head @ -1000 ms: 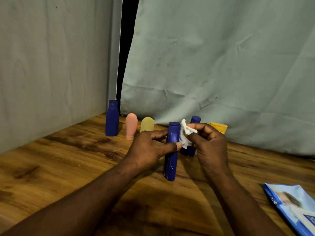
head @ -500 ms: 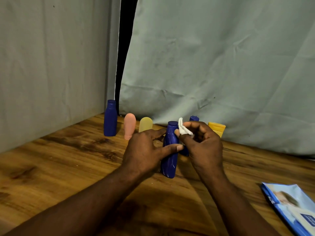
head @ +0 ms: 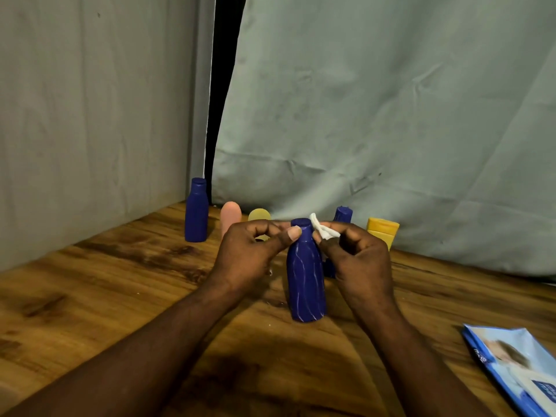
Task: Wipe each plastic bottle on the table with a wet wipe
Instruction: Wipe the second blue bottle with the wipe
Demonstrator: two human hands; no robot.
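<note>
Head view, the only view.

- A streaked dark blue plastic bottle (head: 305, 284) is seen upright at the middle of the brown wood-grain table (head: 90, 296), base on the boards. Thin pale streaks run down its body.
- Left hand (head: 249, 257): at 9 o'clock of the bottle's top. The cap and neck are pinched between thumb tip and curled fingers.
- Right hand (head: 358, 260): at 3 o'clock of the neck, fingers curled. A small crumpled white wet wipe (head: 323, 231) is pinched at the fingertips.
- The wipe is held just beside the cap, at 2 o'clock of it. Whether it touches the plastic cannot be told.
- A row of other bottles is noted at 12 o'clock, along the far edge:
  - a tall dark blue capped bottle (head: 196, 210) at 10 o'clock
  - a rounded peach bottle (head: 231, 216)
  - a rounded pale yellow bottle (head: 259, 216)
  - a second dark blue bottle (head: 343, 215), partly hidden behind the right hand
  - a squarish orange-yellow bottle (head: 382, 231) at 2 o'clock
- A flat blue wipes packet (head: 511, 368) lies at 4 o'clock, well apart from the hands.
- A grey-green cloth backdrop (head: 391, 115) hangs behind the row.
</note>
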